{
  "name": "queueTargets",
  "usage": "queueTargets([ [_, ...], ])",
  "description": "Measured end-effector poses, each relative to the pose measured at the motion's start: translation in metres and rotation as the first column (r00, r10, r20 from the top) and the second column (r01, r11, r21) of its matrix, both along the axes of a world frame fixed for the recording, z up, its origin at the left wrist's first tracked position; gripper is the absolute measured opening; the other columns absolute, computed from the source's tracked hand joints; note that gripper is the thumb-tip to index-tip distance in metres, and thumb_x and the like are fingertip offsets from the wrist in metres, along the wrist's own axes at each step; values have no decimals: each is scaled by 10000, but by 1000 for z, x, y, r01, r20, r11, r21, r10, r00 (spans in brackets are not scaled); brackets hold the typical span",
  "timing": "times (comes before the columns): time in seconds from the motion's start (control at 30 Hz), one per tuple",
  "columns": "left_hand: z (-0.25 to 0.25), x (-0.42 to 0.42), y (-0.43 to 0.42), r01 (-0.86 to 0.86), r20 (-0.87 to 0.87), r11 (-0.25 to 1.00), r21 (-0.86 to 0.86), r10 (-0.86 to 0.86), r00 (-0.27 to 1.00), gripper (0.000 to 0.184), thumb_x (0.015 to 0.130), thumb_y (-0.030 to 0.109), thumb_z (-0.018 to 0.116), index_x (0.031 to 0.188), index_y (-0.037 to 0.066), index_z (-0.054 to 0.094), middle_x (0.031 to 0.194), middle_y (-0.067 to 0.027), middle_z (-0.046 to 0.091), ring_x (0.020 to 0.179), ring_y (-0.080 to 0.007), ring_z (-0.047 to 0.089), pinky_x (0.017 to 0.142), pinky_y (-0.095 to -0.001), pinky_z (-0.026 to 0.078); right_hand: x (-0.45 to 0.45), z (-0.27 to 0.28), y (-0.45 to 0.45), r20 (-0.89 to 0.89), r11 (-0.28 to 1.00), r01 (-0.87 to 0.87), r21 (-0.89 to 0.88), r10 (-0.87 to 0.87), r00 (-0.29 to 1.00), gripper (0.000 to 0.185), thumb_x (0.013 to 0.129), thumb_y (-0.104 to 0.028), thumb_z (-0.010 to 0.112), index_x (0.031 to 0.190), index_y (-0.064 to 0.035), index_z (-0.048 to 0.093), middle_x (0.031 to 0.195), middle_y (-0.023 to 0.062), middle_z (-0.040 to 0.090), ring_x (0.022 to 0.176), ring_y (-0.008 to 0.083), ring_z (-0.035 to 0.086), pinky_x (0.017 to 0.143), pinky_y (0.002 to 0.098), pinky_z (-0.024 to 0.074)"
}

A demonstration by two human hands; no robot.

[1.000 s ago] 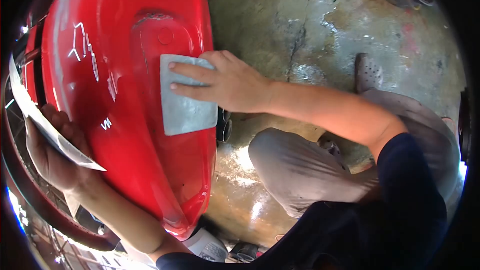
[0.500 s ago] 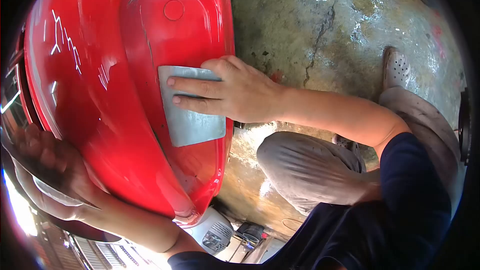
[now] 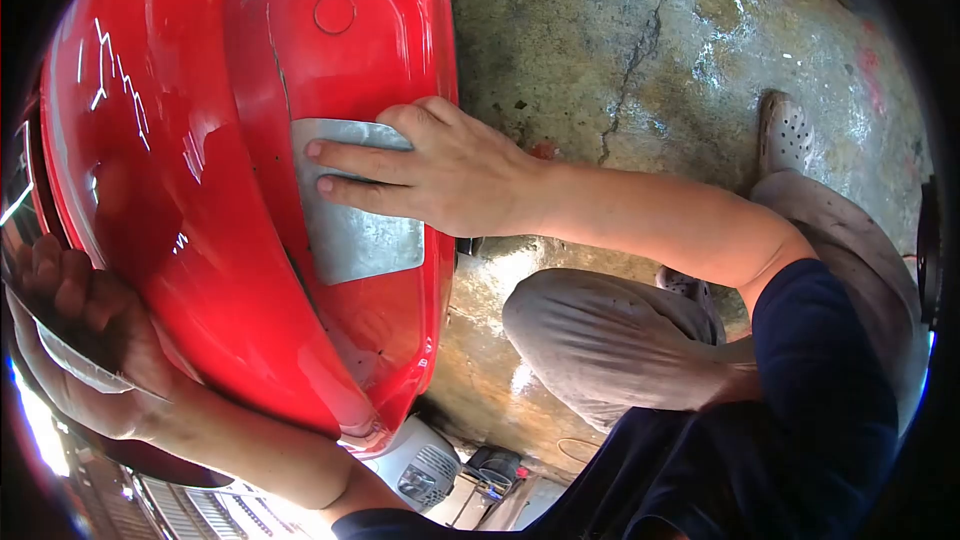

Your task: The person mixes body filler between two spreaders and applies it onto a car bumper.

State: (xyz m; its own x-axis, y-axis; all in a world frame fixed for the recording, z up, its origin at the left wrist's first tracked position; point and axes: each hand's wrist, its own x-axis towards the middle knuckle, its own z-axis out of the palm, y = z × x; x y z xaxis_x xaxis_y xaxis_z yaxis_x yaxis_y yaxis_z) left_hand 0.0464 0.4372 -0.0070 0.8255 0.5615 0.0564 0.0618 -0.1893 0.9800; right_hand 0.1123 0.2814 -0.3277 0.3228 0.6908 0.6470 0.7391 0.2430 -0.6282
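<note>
A red car bumper (image 3: 215, 270) fills the left half of the view, with a scuffed, scratched patch at the top of its recess. On that recess lies a grey flat sheet (image 3: 375, 240), which looks like sandpaper. My right hand (image 3: 440, 170) has hold of it, two fingers stretched flat on top and the others folded at its upper edge; the thumb is hidden. At the far left edge, my left hand (image 3: 85, 315) is in shadow beside the bumper, its fingers curled. A thin dark edge crosses its palm; I cannot make out what this is.
Cracked, wet-looking concrete floor (image 3: 560, 50) stretches off to the right. My bent knee (image 3: 590, 330) is close to the bumper, and a shoe with holes (image 3: 785, 135) stands farther right. Below the bumper are a pale grey machine (image 3: 425, 470) and a dark container (image 3: 495, 465).
My right hand and the grey sheet have shifted slightly left and up across the bumper. The fingers of my left hand have curled in more. The whole view has moved a little.
</note>
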Motion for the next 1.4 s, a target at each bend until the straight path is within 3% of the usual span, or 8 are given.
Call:
queueTargets([
  [0.43,1,1,-4,-5,1,1000,20,5,1000,304,1088,187,444,1224,-78,505,899,-67,477,667,-79,460,487,-204,408,10,-3,-3,70,1000,-19,7,18,997,524,879,-108,568,1382,-251,606,1601,-80,410,1072,274,509,914,380,446],
  [0.53,2,1,-4,-9,3,1000,23,9,1000,300,1088,183,443,1222,-78,504,898,-66,477,663,-77,459,484,-201,407,14,-1,-10,34,1000,-24,16,24,999,492,884,-57,536,1335,-230,627,1536,-72,468,1066,247,517,918,376,461],
  [1.13,0,2,-8,-23,6,999,37,23,1000,279,1089,163,435,1214,-79,496,895,-62,474,641,-65,455,464,-187,399,30,-1,8,50,995,28,100,-33,998,587,813,-63,624,1373,-239,606,1597,-72,419,1057,264,519,915,393,446],
  [1.33,1,3,-9,-24,0,999,37,24,1000,272,1089,157,433,1211,-80,494,894,-61,473,633,-60,454,458,-183,396,33,-2,0,36,999,35,34,-36,999,514,848,-38,567,1312,-251,629,1497,-70,498,1101,254,538,918,397,455],
  [1.4,2,4,-8,-24,1,999,37,24,1000,270,1090,155,432,1210,-80,493,894,-60,473,631,-59,453,456,-181,395,37,1,2,19,994,45,95,-47,999,539,843,-23,568,1323,-261,626,1497,-70,500,1111,257,538,925,401,457],
])
